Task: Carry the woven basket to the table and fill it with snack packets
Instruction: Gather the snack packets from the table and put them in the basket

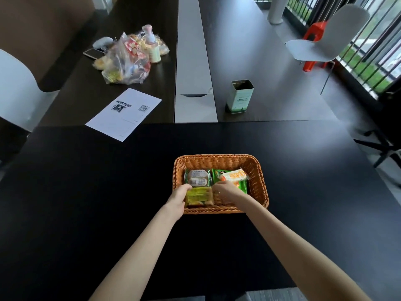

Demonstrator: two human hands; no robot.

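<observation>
Over the near half of the dark table [108,181], the woven basket [256,170] sits flat, well inside every table edge, with both my hands reaching into it. My left hand [179,197] has its grip closed on the left side of a yellow-green packet [198,196], which lies at the basket's near-left corner, partly over the near rim. My right hand [225,189] rests palm down on the green and orange packets [235,178] at the right; its fingers are blurred and turned under, so I cannot tell whether that grip is pinching anything or merely pressing. A pale round-cake packet [197,178] lies at the far left of the basket. Risks, as I judge them: the yellow-green packet could ride up on the near rim and slide out toward me if released before it drops below the weave; pressing on the right stack could shove the light basket sideways or crush the contents. Stacked packets are slippery film and may shift when either hand lifts. Open room is generous: bare table on all sides of the basket. The paper sheet [123,114], the open tin [239,96] and the plastic bag of snacks [128,59] all stand well apart, beyond the seam. Fetching more from that bag would mean a long reach over the paper.
</observation>
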